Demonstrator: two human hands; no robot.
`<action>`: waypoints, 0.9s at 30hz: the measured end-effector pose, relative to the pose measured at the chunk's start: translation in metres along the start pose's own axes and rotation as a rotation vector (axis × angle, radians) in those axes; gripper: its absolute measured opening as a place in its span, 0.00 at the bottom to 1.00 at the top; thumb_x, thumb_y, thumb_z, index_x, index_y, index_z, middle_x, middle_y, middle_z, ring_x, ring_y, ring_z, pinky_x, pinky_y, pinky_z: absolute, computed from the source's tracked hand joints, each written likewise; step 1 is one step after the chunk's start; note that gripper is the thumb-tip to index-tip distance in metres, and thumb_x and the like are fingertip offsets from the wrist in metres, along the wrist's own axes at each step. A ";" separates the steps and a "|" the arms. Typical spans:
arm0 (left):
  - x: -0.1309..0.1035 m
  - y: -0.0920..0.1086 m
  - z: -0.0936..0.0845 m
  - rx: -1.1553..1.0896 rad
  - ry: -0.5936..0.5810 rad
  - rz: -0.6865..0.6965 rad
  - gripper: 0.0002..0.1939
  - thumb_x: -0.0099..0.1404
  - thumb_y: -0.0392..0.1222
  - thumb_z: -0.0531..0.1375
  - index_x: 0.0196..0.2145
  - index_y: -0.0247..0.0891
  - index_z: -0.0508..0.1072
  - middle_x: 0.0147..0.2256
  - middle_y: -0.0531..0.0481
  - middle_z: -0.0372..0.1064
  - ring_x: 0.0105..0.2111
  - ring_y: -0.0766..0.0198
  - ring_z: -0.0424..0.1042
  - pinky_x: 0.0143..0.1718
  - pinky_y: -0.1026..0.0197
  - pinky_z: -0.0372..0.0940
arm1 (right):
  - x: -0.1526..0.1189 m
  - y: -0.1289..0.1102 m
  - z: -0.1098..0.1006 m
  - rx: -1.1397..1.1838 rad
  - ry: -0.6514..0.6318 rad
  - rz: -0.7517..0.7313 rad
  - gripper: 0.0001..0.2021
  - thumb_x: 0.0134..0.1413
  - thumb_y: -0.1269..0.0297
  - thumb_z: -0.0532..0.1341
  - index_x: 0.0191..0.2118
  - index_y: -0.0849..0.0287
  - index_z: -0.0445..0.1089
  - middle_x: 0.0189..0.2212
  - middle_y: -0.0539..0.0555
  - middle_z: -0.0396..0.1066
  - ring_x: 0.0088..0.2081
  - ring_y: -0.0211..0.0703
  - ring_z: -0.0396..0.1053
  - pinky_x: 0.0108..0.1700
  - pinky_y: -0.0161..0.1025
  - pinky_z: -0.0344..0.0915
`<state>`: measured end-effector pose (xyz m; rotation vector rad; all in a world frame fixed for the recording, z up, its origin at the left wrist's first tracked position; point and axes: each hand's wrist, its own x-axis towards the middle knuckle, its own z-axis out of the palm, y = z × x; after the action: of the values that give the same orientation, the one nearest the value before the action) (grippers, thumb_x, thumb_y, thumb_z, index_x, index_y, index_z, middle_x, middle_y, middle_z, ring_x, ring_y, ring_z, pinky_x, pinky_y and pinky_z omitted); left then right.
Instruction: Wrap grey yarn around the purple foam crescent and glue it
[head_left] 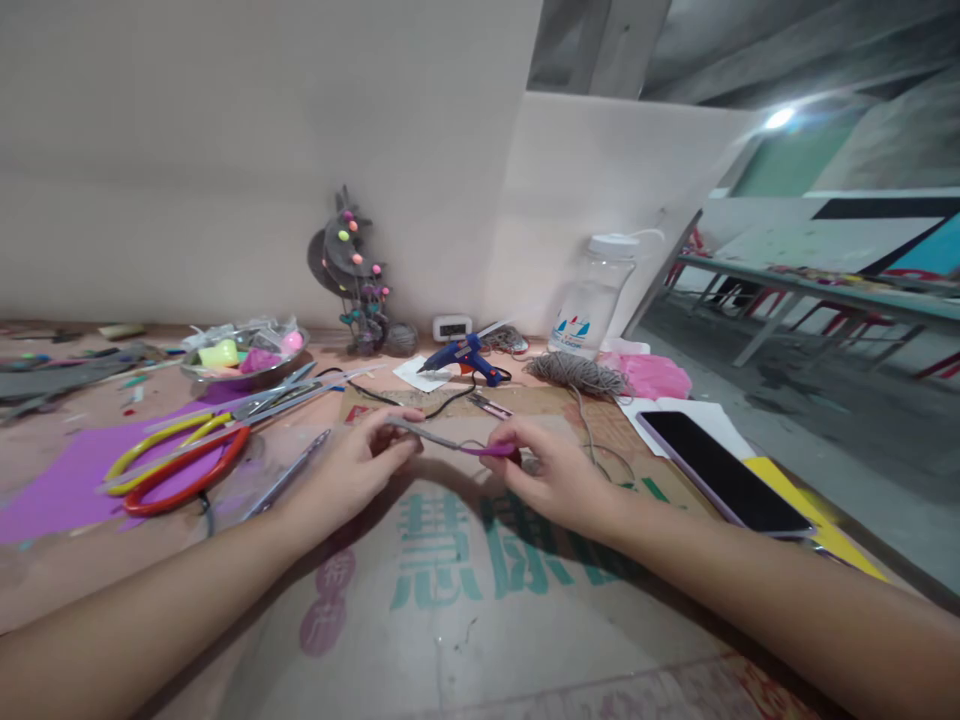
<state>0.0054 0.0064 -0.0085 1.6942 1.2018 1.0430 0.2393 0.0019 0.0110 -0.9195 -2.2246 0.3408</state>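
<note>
The left hand (352, 465) pinches one end of a thin strip, grey with a purple tip (442, 441). The right hand (551, 475) pinches the purple end. The fingers on both are closed tight on it, and the strip stretches between them, just above the flat brown cardboard with green letters (465, 610). Left of the left fingers lie big scissors with red and yellow handles (180, 460). Behind the fingers rests a blue glue gun (466, 358). Right of the right fingers lies a black phone (724, 470).

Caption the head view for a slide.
Left hand and right hand pinch a thin strip over printed cardboard, scissors alongside.
</note>
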 end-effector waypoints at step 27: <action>0.001 0.002 -0.009 -0.011 0.015 -0.068 0.16 0.59 0.53 0.58 0.25 0.37 0.67 0.21 0.56 0.61 0.22 0.68 0.59 0.23 0.67 0.54 | -0.006 -0.020 0.008 -0.094 -0.292 -0.250 0.12 0.61 0.59 0.55 0.36 0.60 0.71 0.31 0.53 0.71 0.35 0.39 0.65 0.41 0.38 0.59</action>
<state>-0.0016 0.0084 -0.0034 1.6283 1.2526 1.0209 0.2265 -0.0160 0.0117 -0.6599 -2.6095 0.2688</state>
